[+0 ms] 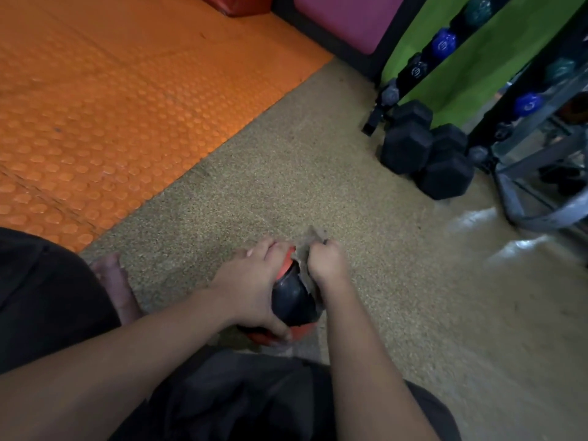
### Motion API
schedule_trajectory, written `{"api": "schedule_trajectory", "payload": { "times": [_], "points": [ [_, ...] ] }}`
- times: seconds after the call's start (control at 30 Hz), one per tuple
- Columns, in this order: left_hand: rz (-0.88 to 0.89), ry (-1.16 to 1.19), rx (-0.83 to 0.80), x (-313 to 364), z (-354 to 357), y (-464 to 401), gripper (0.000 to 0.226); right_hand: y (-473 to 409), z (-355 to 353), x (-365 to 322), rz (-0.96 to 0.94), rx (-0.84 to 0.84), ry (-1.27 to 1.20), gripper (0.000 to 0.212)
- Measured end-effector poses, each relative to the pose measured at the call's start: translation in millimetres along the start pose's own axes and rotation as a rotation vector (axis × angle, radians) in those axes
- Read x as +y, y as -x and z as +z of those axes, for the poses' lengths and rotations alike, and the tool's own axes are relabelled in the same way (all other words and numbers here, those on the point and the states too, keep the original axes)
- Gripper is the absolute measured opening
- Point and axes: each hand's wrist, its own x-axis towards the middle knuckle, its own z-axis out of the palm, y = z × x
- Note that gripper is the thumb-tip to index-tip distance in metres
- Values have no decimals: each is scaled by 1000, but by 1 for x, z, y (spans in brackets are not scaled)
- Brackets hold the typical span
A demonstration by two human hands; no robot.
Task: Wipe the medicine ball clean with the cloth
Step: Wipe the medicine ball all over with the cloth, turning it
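A black and red-orange medicine ball [292, 302] rests on the speckled floor between my knees. My left hand [251, 281] grips it from the left, fingers curled over its top and thumb along the lower red part. My right hand [327, 265] holds a greyish-brown cloth [307, 253] bunched in its fist and presses it against the ball's upper right side. A corner of the cloth sticks up above the fist. Much of the ball is hidden under both hands.
Black hex dumbbells [426, 154] lie on the floor at the right, beside a rack with blue and grey weights [444, 43]. An orange studded mat [95, 106] covers the left. A bare foot [116, 281] rests left of the ball. A metal frame [525, 198] stands far right.
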Motion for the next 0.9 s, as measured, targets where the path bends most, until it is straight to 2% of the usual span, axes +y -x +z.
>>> {"api": "schedule_trajectory", "payload": {
  "times": [0.07,0.13,0.17,0.2,0.23,0.27,0.33,0.4,0.47,0.57,0.67,0.73,0.77,0.8,0.83,0.9],
  "points": [
    [-9,58,-2,-10,1,-6,152,37,18,2,-154,95,96,37],
    [1,147,-36,-19,-1,-9,121,110,31,10,-457,171,177,46],
    [10,176,-51,-22,-3,-9,112,131,33,19,-589,167,205,51],
    [18,186,-44,-24,-3,-9,113,131,30,23,-660,146,208,54],
    [9,176,-24,-23,-2,-8,123,113,24,21,-667,103,211,52],
    [-12,150,-12,-18,-1,-7,138,89,17,21,-586,70,214,47],
    [-42,100,4,-5,-2,-4,156,40,3,14,-311,73,77,34],
    [-29,88,16,-1,-5,-4,157,11,-4,1,-30,0,-104,31],
    [45,59,-8,-9,-10,-4,162,0,2,1,56,-45,-159,33],
    [84,23,-70,-20,-13,-4,169,13,5,5,-27,44,-109,30],
    [91,22,-78,-24,-8,-15,160,68,16,13,-421,186,136,43],
    [100,34,-72,-27,-4,-19,142,101,24,24,-676,138,289,55],
    [98,46,-60,-26,-2,-19,144,96,20,27,-730,94,303,56],
    [78,51,-46,-24,0,-18,152,82,13,27,-729,45,288,53],
    [43,48,-36,-19,0,-15,159,61,9,30,-650,9,248,47],
    [26,30,-3,-9,0,-10,161,19,-3,20,-294,-26,65,33]
  ]
}}
